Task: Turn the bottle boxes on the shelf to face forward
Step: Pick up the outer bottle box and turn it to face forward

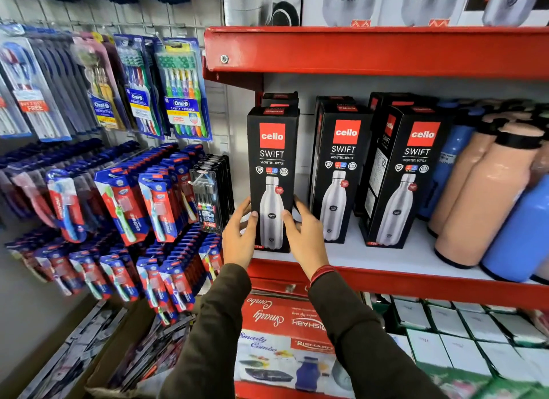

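Observation:
Three black Cello Swift bottle boxes stand in the front row of the white shelf (371,257). The leftmost box (272,161) faces forward; my left hand (239,235) grips its lower left side and my right hand (303,235) grips its lower right side, thumbs on the front. The middle box (340,166) faces forward. The right box (407,172) is turned slightly, showing its left side panel. More black boxes stand behind them, mostly hidden.
Peach bottles (481,196) and blue bottles (523,229) crowd the shelf's right end. A red shelf lip (371,52) hangs overhead with Modware boxes above. Toothbrush packs (181,89) hang on the left wall. White boxes (463,330) and a red combo box (282,333) fill the shelf below.

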